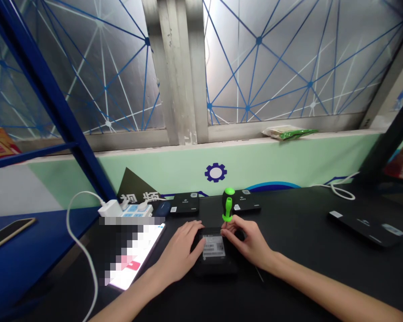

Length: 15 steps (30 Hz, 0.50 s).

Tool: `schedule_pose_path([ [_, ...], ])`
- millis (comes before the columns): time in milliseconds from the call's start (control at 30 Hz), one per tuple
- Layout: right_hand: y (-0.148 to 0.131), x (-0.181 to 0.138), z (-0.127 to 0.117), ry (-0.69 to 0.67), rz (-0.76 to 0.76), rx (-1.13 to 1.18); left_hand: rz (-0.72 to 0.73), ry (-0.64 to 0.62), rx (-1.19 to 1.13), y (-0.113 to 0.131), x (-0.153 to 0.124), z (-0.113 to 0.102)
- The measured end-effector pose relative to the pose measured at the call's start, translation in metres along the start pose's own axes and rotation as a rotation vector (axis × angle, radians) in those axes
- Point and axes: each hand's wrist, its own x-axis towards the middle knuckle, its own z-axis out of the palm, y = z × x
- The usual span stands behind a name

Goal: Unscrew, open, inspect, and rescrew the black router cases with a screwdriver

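Observation:
A small black box with a white label lies on the dark table in front of me. My left hand rests flat on its left side, fingers stretched out over the edge. My right hand pinches the shaft of a green and black screwdriver, which stands upright with its tip on the box's far right corner.
Two more black boxes lie behind, and a third black box to the right. A lit phone lies left of my hand, beside a power strip with a white cable. Another phone rests far left.

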Motion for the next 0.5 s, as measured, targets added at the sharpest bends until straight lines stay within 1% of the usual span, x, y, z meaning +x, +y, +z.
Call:
schedule_pose_path([
  [267, -0.007, 0.0002, -0.0046, -0.04, -0.042, 0.014, -0.001, -0.003, 0.006, -0.0001, -0.0009, -0.0004],
  [500, -0.0032, 0.0008, -0.0029, -0.005, -0.028, 0.006, -0.001, -0.027, 0.007, 0.0012, 0.0002, -0.0028],
])
